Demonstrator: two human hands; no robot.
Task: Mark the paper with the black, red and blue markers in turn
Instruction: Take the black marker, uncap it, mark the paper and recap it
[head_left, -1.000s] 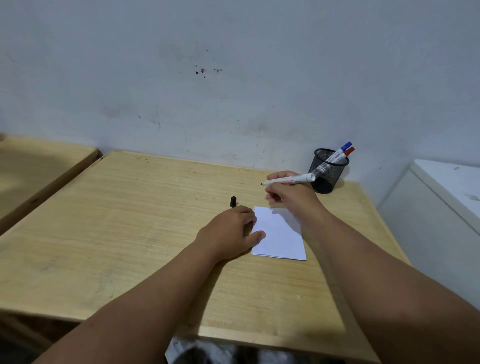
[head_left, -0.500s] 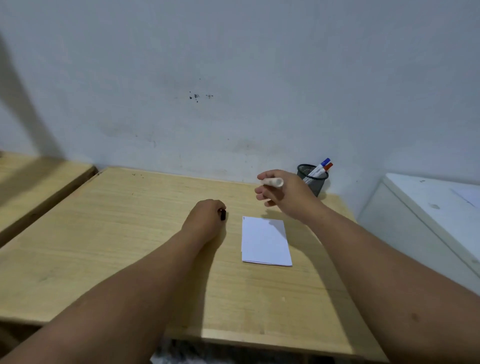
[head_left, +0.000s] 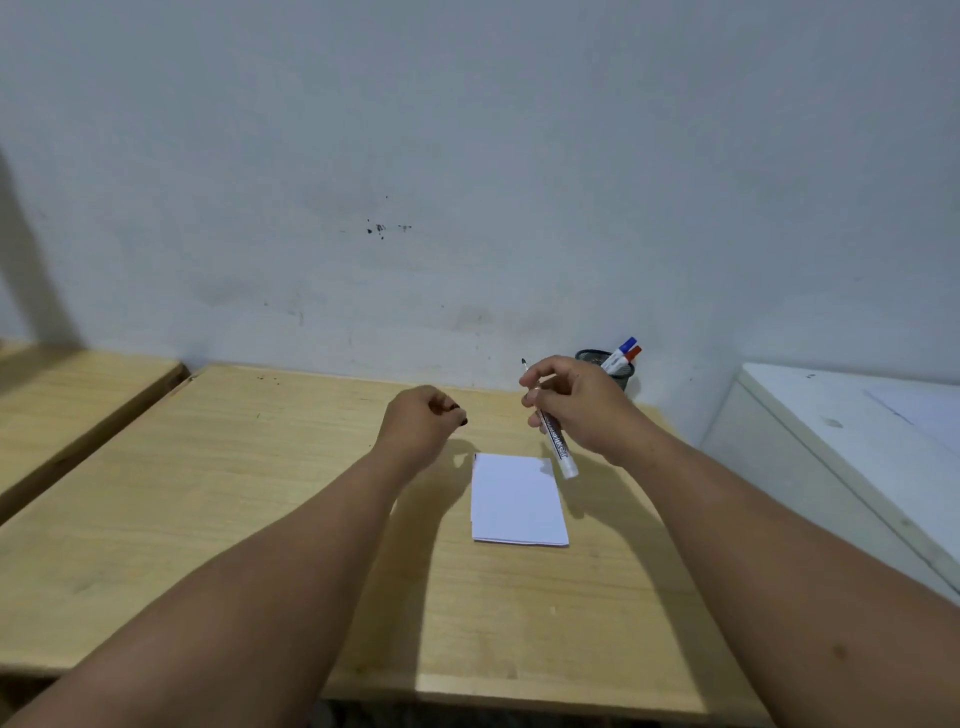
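- The wooden table fills the lower view, set against a pale wall with a few dark specks.
- A white cabinet stands just beside the table's right edge.
- The paper, a white pad, lies flat on the table between the 2 forearms.
- The right hand hovers above the pad's far right corner, fingers pinched on the black marker; its bare tip points up and away, its butt end hangs over the paper's corner.
- The left hand is lifted left of the pad, fingers curled together around the small black cap.
- A black mesh cup near the wall, partly hidden by the right hand, holds the blue marker and the red marker, both capped and leaning right.
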